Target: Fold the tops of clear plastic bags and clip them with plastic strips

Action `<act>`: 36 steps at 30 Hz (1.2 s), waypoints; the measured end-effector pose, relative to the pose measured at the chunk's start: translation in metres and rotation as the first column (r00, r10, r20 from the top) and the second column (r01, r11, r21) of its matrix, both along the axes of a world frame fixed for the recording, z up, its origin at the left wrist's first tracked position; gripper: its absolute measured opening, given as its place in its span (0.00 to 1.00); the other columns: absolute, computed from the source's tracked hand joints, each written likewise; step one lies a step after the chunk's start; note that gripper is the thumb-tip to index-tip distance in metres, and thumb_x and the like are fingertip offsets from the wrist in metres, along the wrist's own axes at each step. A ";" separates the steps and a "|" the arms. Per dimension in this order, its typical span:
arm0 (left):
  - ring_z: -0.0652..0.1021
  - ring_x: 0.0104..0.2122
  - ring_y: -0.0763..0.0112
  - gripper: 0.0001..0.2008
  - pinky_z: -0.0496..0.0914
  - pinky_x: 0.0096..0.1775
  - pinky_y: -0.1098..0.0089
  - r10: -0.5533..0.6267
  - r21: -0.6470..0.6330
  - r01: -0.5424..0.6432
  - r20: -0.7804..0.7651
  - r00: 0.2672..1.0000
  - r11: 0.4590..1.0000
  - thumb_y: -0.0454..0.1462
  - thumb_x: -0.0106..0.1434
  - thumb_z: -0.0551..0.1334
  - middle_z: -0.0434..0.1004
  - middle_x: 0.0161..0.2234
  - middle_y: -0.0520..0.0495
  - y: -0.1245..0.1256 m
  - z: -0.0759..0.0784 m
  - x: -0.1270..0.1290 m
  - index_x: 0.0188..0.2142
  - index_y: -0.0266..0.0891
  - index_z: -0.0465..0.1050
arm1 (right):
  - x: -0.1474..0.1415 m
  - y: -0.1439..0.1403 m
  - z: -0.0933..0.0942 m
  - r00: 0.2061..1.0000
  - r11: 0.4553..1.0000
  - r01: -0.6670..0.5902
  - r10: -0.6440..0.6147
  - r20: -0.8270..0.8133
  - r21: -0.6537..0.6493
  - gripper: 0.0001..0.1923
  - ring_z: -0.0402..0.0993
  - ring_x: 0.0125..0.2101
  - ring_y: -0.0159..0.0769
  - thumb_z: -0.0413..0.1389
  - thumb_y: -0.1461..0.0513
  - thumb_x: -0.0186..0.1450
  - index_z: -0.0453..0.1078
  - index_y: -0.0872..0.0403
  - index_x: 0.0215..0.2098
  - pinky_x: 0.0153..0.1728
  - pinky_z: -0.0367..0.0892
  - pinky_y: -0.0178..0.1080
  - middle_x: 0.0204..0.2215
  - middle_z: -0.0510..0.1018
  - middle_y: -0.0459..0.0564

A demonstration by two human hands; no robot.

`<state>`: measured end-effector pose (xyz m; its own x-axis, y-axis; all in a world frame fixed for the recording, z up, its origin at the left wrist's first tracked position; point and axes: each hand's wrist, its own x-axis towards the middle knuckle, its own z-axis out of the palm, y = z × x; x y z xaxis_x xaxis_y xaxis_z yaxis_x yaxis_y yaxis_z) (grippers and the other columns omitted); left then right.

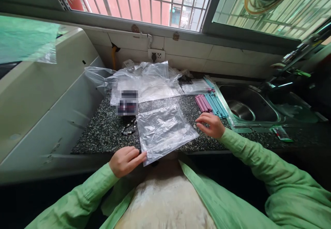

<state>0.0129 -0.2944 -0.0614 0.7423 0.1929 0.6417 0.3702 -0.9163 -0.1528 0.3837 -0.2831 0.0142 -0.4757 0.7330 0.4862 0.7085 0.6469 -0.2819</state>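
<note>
A clear, empty-looking plastic bag [165, 129] lies flat on the speckled counter, its near corner reaching past the front edge. My left hand [128, 160] pinches that near left corner between closed fingers. Just beyond the bag's right corner, my right hand [210, 125] hovers with thumb and forefinger apart and nothing between them. Behind it are rows of pink sticks [203, 103] and blue sticks [216, 105], slim plastic pieces resembling bag clips. A beaded bracelet [129, 128] lies left of the bag, below a blurred-out item [127, 103].
A heap of clear plastic bags [152, 84] lies along the back, with a smaller stack of bags [195, 86] beside it. To the right is a metal sink [248, 94] holding a steel bowl [241, 111]. A small packet [281, 133] sits before it. A white panel [51, 118] borders the left.
</note>
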 end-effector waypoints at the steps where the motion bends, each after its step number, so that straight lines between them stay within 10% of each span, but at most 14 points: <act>1: 0.69 0.23 0.76 0.13 0.64 0.27 0.73 -0.009 0.019 0.010 -0.024 1.000 1.000 0.35 0.55 0.61 0.68 0.23 0.52 0.001 0.001 0.001 0.41 0.36 0.66 | -0.002 0.005 -0.001 0.997 0.994 0.067 -0.069 -0.026 -0.085 0.08 0.65 0.24 0.29 0.51 0.60 0.59 0.70 0.57 0.29 0.26 0.63 0.34 0.24 0.71 0.49; 9: 0.68 0.22 0.75 0.05 0.62 0.25 0.72 0.012 0.102 0.003 -0.142 0.990 0.995 0.35 0.60 0.55 0.67 0.23 0.51 0.013 0.014 0.016 0.36 0.35 0.66 | -0.031 0.050 -0.013 0.915 0.739 0.209 -0.379 -0.139 -0.641 0.17 0.59 0.18 0.26 0.53 0.52 0.51 0.68 0.59 0.21 0.20 0.55 0.31 0.15 0.67 0.44; 18: 0.68 0.21 0.76 0.05 0.60 0.23 0.72 -0.002 0.119 0.014 -0.094 0.996 0.993 0.30 0.60 0.53 0.67 0.21 0.52 0.002 0.009 0.019 0.35 0.33 0.66 | -0.025 0.055 -0.024 0.879 0.633 0.261 -0.468 -0.092 -0.729 0.08 0.57 0.16 0.24 0.52 0.61 0.46 0.64 0.58 0.14 0.19 0.53 0.30 0.12 0.64 0.41; 25: 0.68 0.21 0.76 0.05 0.61 0.23 0.72 -0.011 0.095 0.019 -0.084 0.996 0.995 0.30 0.60 0.54 0.68 0.21 0.52 0.000 0.005 0.016 0.36 0.33 0.66 | -0.008 0.051 -0.029 0.872 0.719 0.409 -0.489 0.010 -0.563 0.09 0.63 0.19 0.28 0.52 0.60 0.51 0.67 0.57 0.18 0.20 0.57 0.31 0.15 0.69 0.45; 30: 0.69 0.23 0.76 0.06 0.62 0.25 0.72 0.025 0.070 -0.023 -0.034 0.999 0.997 0.34 0.59 0.56 0.69 0.23 0.52 0.000 0.005 0.017 0.37 0.36 0.66 | -0.031 0.048 -0.014 0.979 0.972 0.165 -0.182 -0.094 -0.165 0.10 0.64 0.23 0.29 0.51 0.59 0.58 0.70 0.57 0.26 0.27 0.60 0.32 0.22 0.71 0.48; 36: 0.68 0.23 0.75 0.05 0.62 0.26 0.72 0.061 0.029 -0.060 -0.041 0.997 0.998 0.32 0.60 0.54 0.68 0.22 0.51 0.000 0.005 0.015 0.35 0.35 0.67 | -0.039 0.054 -0.029 0.966 0.998 0.002 0.013 0.260 -0.055 0.06 0.64 0.26 0.31 0.54 0.63 0.57 0.70 0.55 0.23 0.28 0.58 0.32 0.22 0.72 0.47</act>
<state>0.0283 -0.2942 -0.0561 0.7560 0.2211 0.6161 0.4177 -0.8876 -0.1940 0.3448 -0.2295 -0.0152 -0.5846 0.7519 0.3047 0.7585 0.6398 -0.1236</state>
